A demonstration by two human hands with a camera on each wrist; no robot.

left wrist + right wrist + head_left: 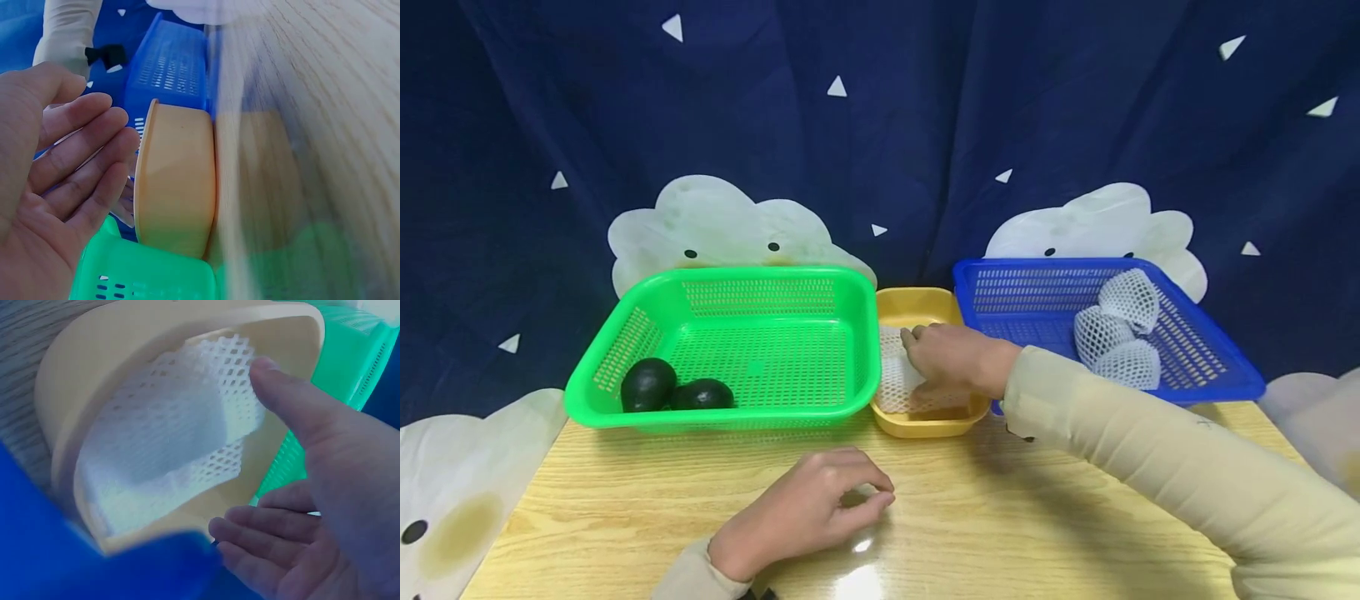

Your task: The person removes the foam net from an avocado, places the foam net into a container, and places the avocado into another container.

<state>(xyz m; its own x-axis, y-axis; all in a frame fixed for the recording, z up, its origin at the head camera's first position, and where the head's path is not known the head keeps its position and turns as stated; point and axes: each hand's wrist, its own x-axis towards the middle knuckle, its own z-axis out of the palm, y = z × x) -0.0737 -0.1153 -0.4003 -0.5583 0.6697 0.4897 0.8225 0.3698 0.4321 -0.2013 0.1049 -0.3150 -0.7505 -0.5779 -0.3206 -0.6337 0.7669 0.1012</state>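
1. Your right hand (955,358) is hovering over the yellow bin (928,429), its fingers standing wide of the thumb and holding nothing; whether they are touching the white nets (893,379), you cannot tell.
2. The nets are lying flat and layered in that bin, between the green basket (790,354) and the blue basket (1018,327).
3. They are looking light, soft and springy, likely stretching before tearing, perhaps clinging together; pinching the top layer's loose edge near your thumb is seeming the surest hold.
4. Your left hand (816,504) is hanging above the bench (955,508), fingers curving loosely toward the thumb, gap narrow, gripping nothing.
5. Two black ovals (647,385) are sitting in the green basket, three netted bundles (1127,365) in the blue.
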